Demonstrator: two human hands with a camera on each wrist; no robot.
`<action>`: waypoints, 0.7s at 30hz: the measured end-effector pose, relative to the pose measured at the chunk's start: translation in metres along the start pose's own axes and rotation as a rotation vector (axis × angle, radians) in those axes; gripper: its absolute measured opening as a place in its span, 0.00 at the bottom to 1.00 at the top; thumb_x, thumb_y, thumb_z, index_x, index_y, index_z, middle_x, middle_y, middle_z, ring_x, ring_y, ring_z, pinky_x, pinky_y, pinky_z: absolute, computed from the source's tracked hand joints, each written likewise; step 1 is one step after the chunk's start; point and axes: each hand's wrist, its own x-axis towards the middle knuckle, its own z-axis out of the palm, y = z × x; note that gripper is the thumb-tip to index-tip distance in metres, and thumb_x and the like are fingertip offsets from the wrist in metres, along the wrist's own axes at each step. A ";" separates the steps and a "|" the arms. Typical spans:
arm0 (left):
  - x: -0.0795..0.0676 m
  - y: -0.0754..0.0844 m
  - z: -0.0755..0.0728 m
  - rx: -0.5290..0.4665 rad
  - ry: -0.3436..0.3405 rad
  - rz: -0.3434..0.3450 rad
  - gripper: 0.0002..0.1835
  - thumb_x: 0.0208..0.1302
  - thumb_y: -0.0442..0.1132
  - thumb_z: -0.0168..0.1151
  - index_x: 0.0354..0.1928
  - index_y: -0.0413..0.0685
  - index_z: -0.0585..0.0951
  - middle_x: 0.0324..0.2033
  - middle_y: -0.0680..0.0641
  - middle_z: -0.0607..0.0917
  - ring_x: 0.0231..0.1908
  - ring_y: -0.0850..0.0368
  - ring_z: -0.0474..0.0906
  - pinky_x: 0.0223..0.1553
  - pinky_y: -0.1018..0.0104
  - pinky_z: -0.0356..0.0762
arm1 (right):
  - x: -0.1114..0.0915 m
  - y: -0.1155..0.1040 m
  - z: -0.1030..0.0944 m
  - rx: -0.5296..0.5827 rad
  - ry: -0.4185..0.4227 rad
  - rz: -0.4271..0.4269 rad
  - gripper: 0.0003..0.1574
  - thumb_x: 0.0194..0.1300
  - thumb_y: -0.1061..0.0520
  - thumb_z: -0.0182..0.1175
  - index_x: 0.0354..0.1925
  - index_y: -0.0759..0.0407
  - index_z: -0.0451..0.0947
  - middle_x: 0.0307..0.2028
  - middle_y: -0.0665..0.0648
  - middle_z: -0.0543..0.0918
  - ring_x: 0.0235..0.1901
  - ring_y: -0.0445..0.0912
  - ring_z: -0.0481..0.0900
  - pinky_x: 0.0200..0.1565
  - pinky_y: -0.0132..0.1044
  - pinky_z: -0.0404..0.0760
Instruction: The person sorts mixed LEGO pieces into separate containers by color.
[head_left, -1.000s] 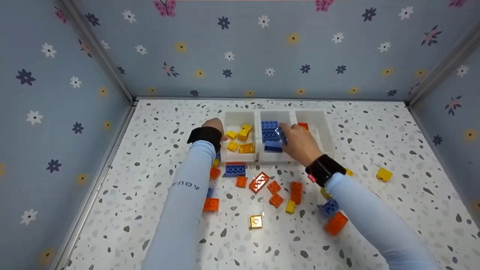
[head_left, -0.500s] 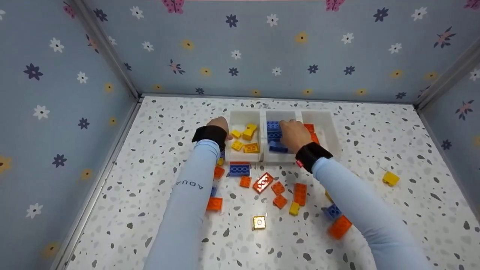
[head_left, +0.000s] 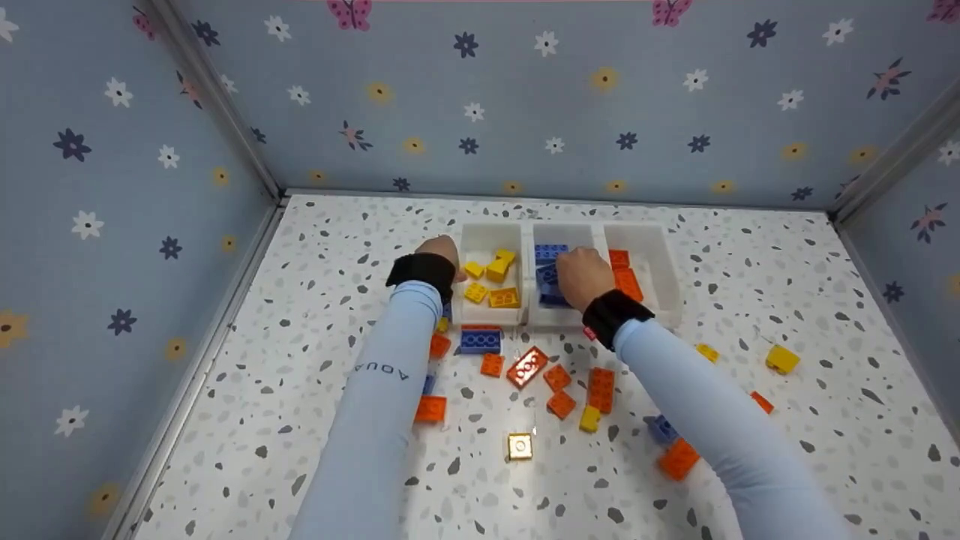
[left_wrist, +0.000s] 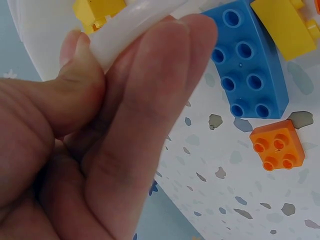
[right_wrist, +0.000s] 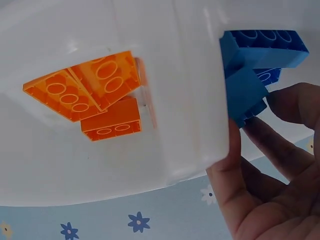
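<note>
My left hand (head_left: pixel 441 249) grips the left rim of a white three-compartment tray (head_left: pixel 527 259); in the left wrist view the thumb and fingers pinch its wall (left_wrist: pixel 125 32). My right hand (head_left: pixel 585 276) reaches into the middle compartment. There its fingertips pinch a small blue toy brick (right_wrist: pixel 245 95), close against other blue bricks (right_wrist: pixel 265 47). Part of the blue bricks is hidden by that hand in the head view. Yellow bricks (head_left: pixel 497 270) lie in the left compartment. Orange bricks (head_left: pixel 627 283) lie in the right one.
Loose orange, blue and yellow bricks lie in front of the tray, among them a blue brick (head_left: pixel 480 341), an orange brick (head_left: pixel 528 367) and a yellow brick (head_left: pixel 520 446). Another yellow brick (head_left: pixel 782 359) is off to the right. A flowered wall panel (head_left: pixel 510 97) stands behind.
My right hand has moved down into the middle compartment with the blue brick, uncovering more of the orange bricks. My left hand stays at the tray rim. The head view has shifted slightly.
</note>
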 end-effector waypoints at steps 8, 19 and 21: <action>0.027 -0.006 0.012 0.007 0.017 0.006 0.18 0.61 0.42 0.71 0.45 0.33 0.81 0.41 0.37 0.85 0.43 0.44 0.82 0.46 0.57 0.80 | -0.004 0.026 -0.030 0.085 0.008 0.007 0.11 0.66 0.67 0.55 0.40 0.71 0.83 0.37 0.69 0.83 0.37 0.62 0.81 0.41 0.54 0.81; 0.002 0.002 0.001 0.018 0.031 0.009 0.17 0.65 0.40 0.68 0.45 0.30 0.83 0.44 0.36 0.85 0.47 0.43 0.81 0.52 0.56 0.78 | -0.031 0.070 -0.056 0.196 0.101 0.012 0.10 0.62 0.71 0.55 0.35 0.69 0.84 0.32 0.67 0.83 0.32 0.59 0.81 0.35 0.50 0.81; -0.002 0.002 0.000 0.011 0.034 0.007 0.17 0.65 0.40 0.68 0.45 0.30 0.83 0.44 0.36 0.85 0.47 0.43 0.81 0.52 0.56 0.78 | -0.038 0.068 -0.056 0.214 0.120 -0.010 0.10 0.63 0.70 0.55 0.35 0.69 0.84 0.32 0.67 0.83 0.31 0.58 0.80 0.35 0.49 0.80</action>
